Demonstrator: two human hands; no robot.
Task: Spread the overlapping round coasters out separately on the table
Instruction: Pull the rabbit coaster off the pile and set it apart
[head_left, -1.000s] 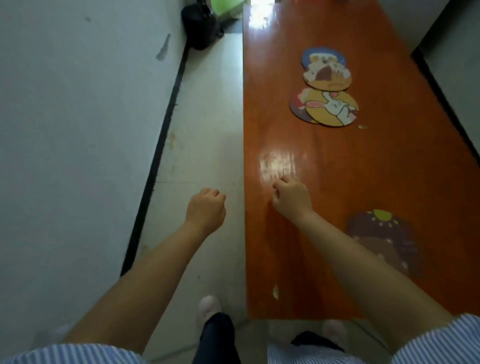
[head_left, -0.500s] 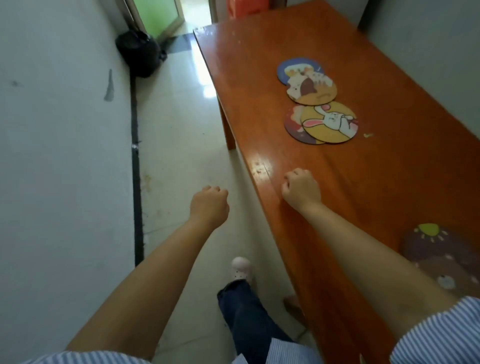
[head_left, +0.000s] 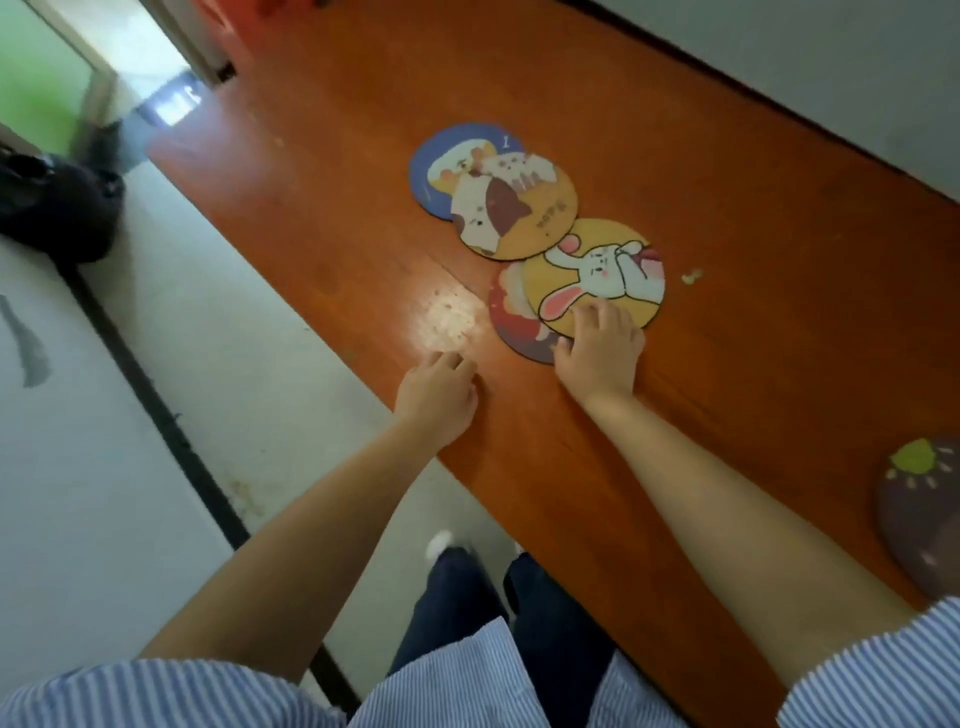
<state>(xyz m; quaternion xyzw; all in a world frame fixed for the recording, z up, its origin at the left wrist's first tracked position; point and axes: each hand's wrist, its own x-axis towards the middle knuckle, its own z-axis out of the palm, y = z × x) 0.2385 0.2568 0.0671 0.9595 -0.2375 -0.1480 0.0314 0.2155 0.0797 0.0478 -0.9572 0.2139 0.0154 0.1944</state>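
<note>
Four round coasters lie in an overlapping chain on the orange wooden table (head_left: 727, 218). A blue coaster (head_left: 434, 171) sits partly under an orange cat coaster (head_left: 540, 218). The cat coaster touches a yellow rabbit coaster (head_left: 602, 270), which covers most of a red coaster (head_left: 511, 319). My right hand (head_left: 597, 348) rests on the rabbit coaster's near edge, fingers on top and thumb at the red coaster's rim. My left hand (head_left: 439, 389) lies loosely curled on the table near its left edge, holding nothing.
A dark purple coaster (head_left: 919, 519) with a green and yellow picture lies alone at the right edge of view. A small pale crumb (head_left: 691, 276) lies right of the rabbit coaster. A black bag (head_left: 52, 208) sits on the floor by the wall.
I have stepped closer to the coasters. My right hand moved forward from bare table onto the rabbit coaster. My left hand came from beside the table onto its surface.
</note>
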